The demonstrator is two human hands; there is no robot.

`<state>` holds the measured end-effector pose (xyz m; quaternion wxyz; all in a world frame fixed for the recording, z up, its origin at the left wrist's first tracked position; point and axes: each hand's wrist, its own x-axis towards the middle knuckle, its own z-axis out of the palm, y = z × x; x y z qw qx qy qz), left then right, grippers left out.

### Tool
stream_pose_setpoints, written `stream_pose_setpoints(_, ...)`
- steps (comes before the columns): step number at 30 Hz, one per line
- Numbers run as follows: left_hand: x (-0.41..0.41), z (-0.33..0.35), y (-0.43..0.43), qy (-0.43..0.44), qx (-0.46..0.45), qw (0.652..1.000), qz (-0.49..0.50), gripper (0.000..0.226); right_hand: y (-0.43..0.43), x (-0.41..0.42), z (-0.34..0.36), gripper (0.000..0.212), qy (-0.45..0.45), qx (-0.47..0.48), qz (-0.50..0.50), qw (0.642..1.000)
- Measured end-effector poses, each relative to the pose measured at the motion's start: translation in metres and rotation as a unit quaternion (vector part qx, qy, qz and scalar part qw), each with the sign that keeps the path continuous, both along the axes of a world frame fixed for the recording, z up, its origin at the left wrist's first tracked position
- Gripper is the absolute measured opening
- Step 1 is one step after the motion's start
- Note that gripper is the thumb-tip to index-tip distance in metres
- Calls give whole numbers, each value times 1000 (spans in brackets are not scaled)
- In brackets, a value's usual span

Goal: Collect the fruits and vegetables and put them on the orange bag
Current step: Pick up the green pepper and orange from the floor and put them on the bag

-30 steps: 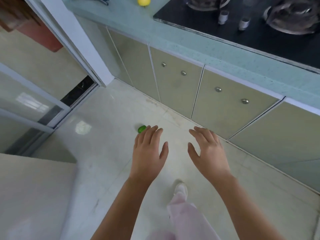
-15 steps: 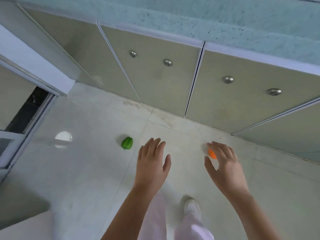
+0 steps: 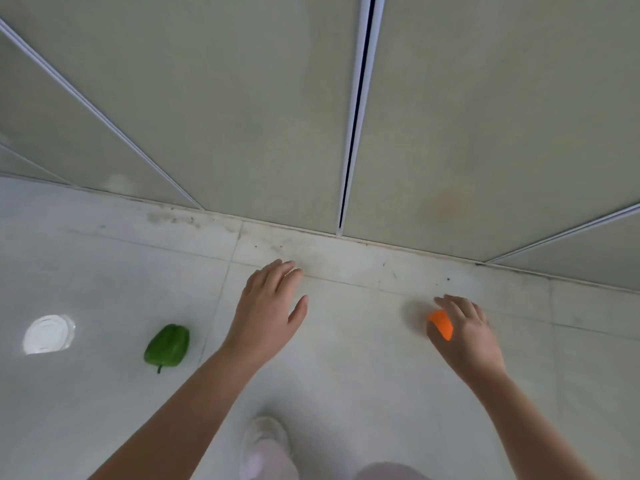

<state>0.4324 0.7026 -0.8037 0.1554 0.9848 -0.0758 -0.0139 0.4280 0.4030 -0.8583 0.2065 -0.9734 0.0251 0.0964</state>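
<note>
Pale shoe (image 3: pixel 265 441) on white tiled floor (image 3: pixel 346 375), green pepper (image 3: pixel 168 345) lying on floor left of slack-fingered left hand (image 3: pixel 268 317), right hand (image 3: pixel 464 336) curved over orange vegetable (image 3: pixel 440 323) — grip not clear — grey-green cabinet doors (image 3: pixel 259 116) beyond.

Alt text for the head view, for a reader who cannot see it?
A person's right hand curls over a small orange item on a pale tiled floor by cabinet doors; a firm grip cannot be confirmed. The left hand hovers open, and a green pepper lies on the floor to its left.
</note>
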Motion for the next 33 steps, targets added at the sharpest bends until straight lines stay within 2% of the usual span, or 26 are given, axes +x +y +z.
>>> stream_pose_setpoints(8,7,-107,16,33,13,999,10,47,-38,2,-114,52,87,-55,-69,992)
stream_pose_setpoints(14,-9,-154,34,63,15,997,52,49,-42,4,-149,56,95,-52,-79,991)
stream_pose_setpoints(21,-20,-176,40,77,12,994,72,51,-43,3,-164,58,96,-73,-93,988)
stream_pose_setpoints(27,-27,-186,51,74,-10,992,98,51,-12,7,-161,57,70,-48,-25,996)
stream_pose_setpoints(33,-51,-196,83,82,-10,985,149,54,57,22,-148,57,31,-23,143,989)
